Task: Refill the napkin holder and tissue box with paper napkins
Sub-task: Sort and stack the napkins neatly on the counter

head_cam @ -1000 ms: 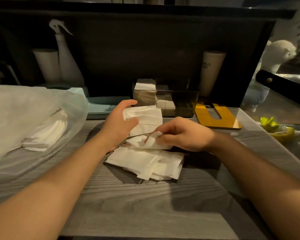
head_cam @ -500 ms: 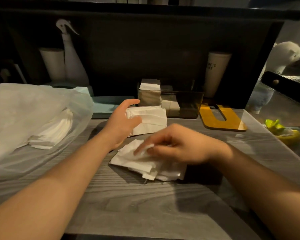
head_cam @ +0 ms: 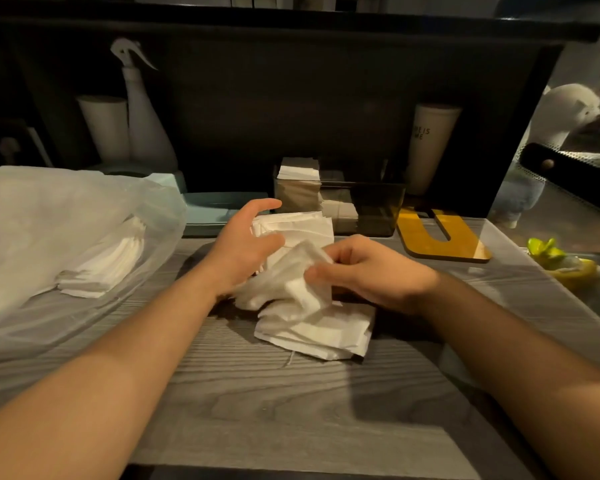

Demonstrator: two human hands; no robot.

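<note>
Here, work outward from the dark translucent napkin holder, the landmark at the back of the grey wood-grain table, because everything you gather has to end up inside it. Well to the left of the holder, the big crinkled plastic bag shows a fanned supply of napkins through its filmy skin; leave that alone until the loose ones are dealt with. In front of the holder and toward you lies the untidy pile of napkins, soft, matte and thin, with corners splayed in different directions. Just in front of the holder's left end, your left hand cups a squared stack, thumb on the near face and fingers spread over the far edge; I judge that grip loose, so press thumb and fingers together before you lift. Your right hand, in front of the holder and over the pile, pinches a crumpled napkin between thumb and fingertips. Since this paper creases and tears easily, flatten it against the pile rather than dragging it, then align its edges with the stack so the bundle slides in cleanly. Inside the holder, a short stack stands at the left, with room to its right. Just right of the holder lies a flat yellow cutout piece, smooth and glossy.
</note>
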